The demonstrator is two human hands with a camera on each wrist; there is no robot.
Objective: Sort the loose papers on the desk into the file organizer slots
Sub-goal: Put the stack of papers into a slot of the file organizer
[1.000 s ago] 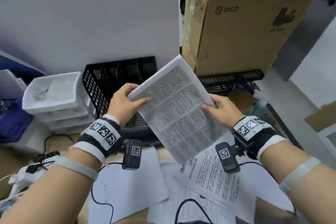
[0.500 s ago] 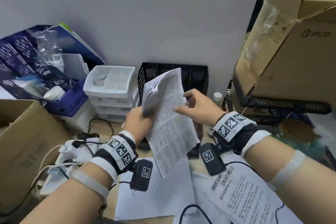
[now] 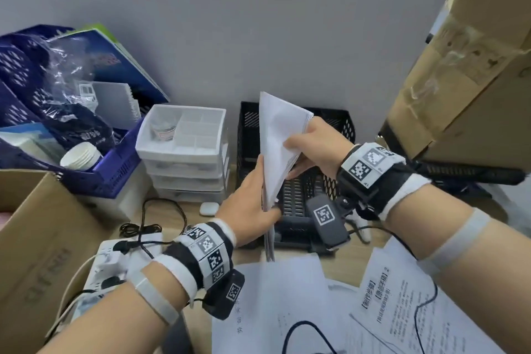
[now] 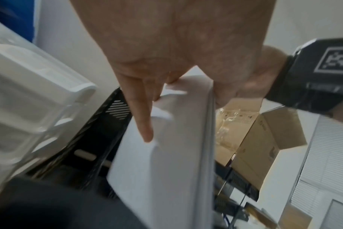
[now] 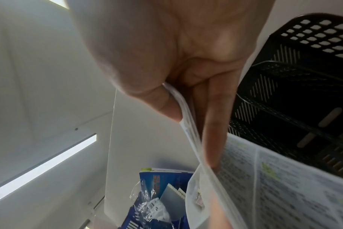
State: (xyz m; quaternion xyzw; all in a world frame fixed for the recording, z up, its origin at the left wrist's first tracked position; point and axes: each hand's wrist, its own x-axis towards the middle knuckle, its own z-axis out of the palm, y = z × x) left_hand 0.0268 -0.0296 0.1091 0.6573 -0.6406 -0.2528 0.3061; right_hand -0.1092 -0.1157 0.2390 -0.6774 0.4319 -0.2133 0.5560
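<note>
I hold a stack of printed papers (image 3: pixel 280 135) upright and edge-on over the black mesh file organizer (image 3: pixel 342 121), its lower edge down at the organizer's front. My left hand (image 3: pixel 263 190) grips the stack low, thumb along one face and fingers on the other. My right hand (image 3: pixel 298 152) pinches the upper right edge. The left wrist view shows my fingers (image 4: pixel 145 120) lying on the white back of the stack (image 4: pixel 166 170). In the right wrist view, thumb and fingers pinch the papers (image 5: pixel 264 178) beside the organizer (image 5: pixel 303 77). More loose sheets (image 3: pixel 273 310) lie on the desk near me.
A white drawer unit (image 3: pixel 184 152) stands just left of the organizer, a blue basket (image 3: pixel 86 169) further left. Cardboard boxes flank the area at the right (image 3: pixel 459 66) and lower left (image 3: pixel 34 238). A power strip (image 3: pixel 115 256), cables and an earbud case (image 3: pixel 207 208) lie nearby.
The stack went from lying open and face-up between my hands to standing upright over the organizer. My right hand shifted to its upper edge. The head view swung left.
</note>
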